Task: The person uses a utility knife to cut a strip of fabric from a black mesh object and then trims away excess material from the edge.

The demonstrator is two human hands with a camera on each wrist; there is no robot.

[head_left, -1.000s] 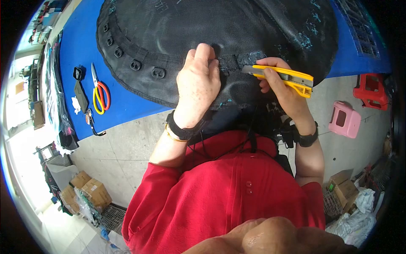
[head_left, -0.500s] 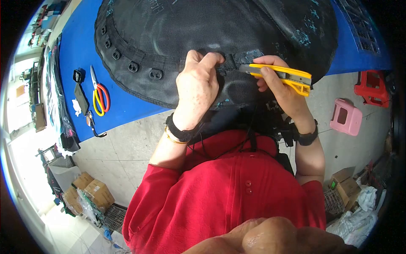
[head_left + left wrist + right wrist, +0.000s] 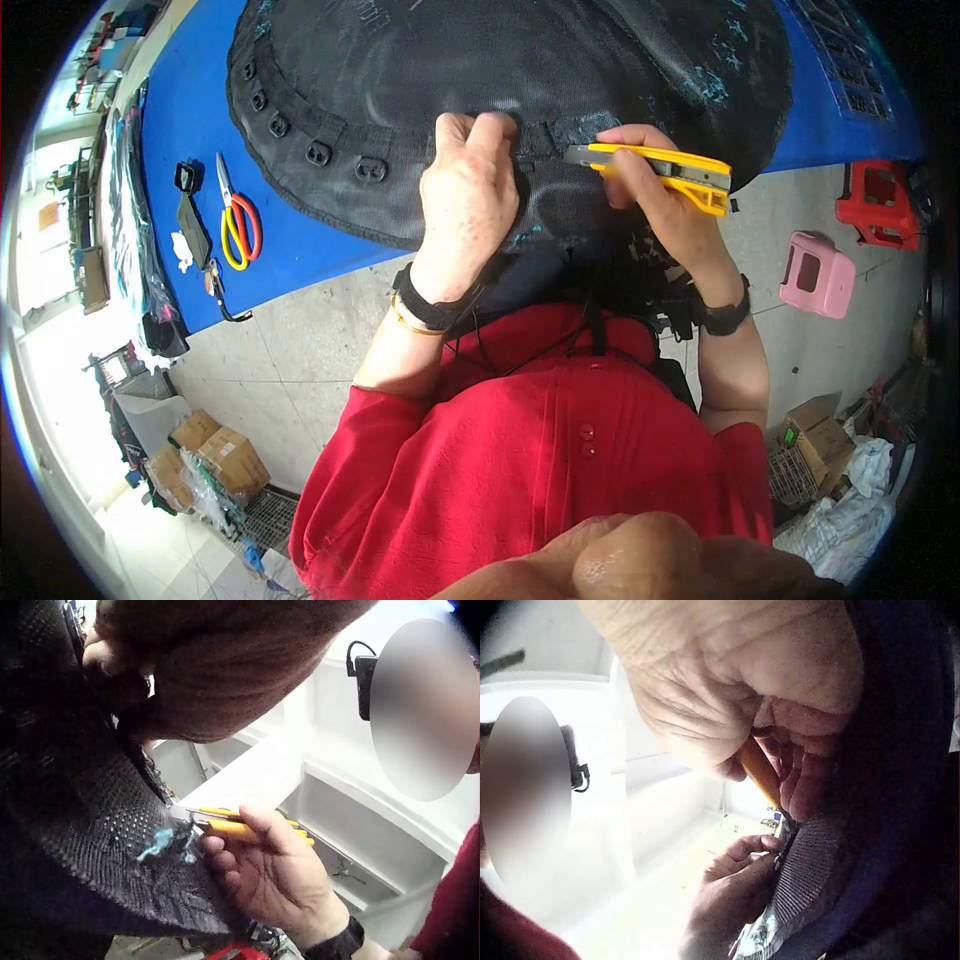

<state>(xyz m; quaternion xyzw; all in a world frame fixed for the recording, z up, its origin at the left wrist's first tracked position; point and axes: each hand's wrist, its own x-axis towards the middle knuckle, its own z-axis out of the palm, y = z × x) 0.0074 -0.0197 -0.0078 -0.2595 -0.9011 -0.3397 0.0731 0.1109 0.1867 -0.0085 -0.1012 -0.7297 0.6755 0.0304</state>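
Black mesh (image 3: 430, 70) overhangs worktop's (image 3: 290, 258) near edge, left hand (image 3: 466, 200) pinching it, right hand (image 3: 672, 205) grasping yellow cutter (image 3: 708, 172); looks midway: five clips (image 3: 278, 124) on, strap (image 3: 540, 143) by the blade (image 3: 577, 155) apparently uncut, remaining amount can't be told.

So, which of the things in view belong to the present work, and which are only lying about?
Seemingly in the work:
cutter, in the right grip
black mesh

Seemingly lying about:
scissors
pink stool
red stool
boxes
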